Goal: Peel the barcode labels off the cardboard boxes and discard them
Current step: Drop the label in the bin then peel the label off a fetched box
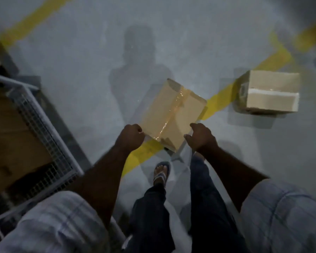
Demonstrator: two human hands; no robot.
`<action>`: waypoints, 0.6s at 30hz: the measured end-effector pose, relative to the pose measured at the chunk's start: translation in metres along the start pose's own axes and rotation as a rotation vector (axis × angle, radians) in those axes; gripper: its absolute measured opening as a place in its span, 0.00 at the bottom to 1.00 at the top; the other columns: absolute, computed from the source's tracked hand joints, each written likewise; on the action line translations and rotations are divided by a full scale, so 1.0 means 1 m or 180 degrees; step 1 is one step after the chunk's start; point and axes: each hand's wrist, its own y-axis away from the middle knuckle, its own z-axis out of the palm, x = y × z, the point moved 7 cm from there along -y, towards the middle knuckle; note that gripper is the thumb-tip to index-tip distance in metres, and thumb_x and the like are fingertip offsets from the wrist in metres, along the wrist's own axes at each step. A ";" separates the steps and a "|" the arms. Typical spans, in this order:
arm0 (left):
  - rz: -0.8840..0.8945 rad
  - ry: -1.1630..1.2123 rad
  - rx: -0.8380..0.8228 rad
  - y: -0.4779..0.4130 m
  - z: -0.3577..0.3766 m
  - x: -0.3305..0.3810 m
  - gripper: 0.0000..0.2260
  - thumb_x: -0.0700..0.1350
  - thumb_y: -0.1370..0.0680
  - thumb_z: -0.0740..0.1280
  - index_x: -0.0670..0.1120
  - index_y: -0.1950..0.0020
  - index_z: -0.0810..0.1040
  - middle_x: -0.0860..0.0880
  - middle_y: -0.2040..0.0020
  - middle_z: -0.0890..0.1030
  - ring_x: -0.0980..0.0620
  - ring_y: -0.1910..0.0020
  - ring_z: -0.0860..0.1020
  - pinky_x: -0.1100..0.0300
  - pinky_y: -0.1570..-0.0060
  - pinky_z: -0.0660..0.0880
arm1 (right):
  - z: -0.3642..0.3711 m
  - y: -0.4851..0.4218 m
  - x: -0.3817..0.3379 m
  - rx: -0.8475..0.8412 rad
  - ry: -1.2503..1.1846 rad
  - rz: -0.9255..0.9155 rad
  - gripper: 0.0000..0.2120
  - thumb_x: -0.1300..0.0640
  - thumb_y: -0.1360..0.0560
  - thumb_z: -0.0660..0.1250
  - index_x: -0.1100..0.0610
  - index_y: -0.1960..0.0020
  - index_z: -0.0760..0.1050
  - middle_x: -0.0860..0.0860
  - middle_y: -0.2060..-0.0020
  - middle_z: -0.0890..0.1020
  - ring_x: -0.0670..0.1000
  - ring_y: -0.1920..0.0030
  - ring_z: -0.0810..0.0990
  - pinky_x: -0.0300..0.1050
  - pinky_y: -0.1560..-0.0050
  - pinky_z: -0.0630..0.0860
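Grey concrete floor (66,52), yellow painted lines (221,101), wire cage (44,128) (dim light)

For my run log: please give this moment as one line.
left hand: grips taped box | right hand: grips same box | second box: on floor, apart

You're in a warehouse. Grey floor (80,61), yellow lane lines (218,104) painted across. Wire-mesh cage (44,125), taped cardboard boxes (270,92).

Pale checked sleeves (62,221), dark trousers (150,216), sandal (161,172)
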 end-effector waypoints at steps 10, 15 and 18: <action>-0.0740 0.0397 -0.0144 -0.156 0.119 -0.063 0.21 0.49 0.24 0.71 0.38 0.37 0.77 0.34 0.45 0.80 0.37 0.43 0.79 0.52 0.45 0.74 | 0.172 -0.213 0.137 -0.0541 -0.0637 0.1046 0.39 0.27 0.42 0.59 0.51 0.41 0.74 0.56 0.45 0.81 0.59 0.46 0.79 0.56 0.42 0.76; -0.0919 0.0388 0.0046 -0.238 0.186 -0.090 0.29 0.55 0.32 0.59 0.32 0.43 0.74 0.34 0.43 0.73 0.36 0.42 0.73 0.45 0.42 0.73 | 0.193 -0.237 0.141 -0.0892 -0.0858 0.1622 0.52 0.22 0.41 0.61 0.54 0.27 0.65 0.54 0.28 0.68 0.59 0.31 0.69 0.56 0.32 0.69; -0.1157 0.0498 -0.0171 -0.269 0.226 -0.114 0.26 0.53 0.33 0.59 0.31 0.48 0.75 0.32 0.48 0.74 0.32 0.48 0.75 0.38 0.49 0.76 | 0.206 -0.240 0.114 -0.1331 -0.1671 0.1774 0.31 0.50 0.23 0.67 0.61 0.26 0.61 0.54 0.31 0.69 0.58 0.30 0.66 0.48 0.32 0.65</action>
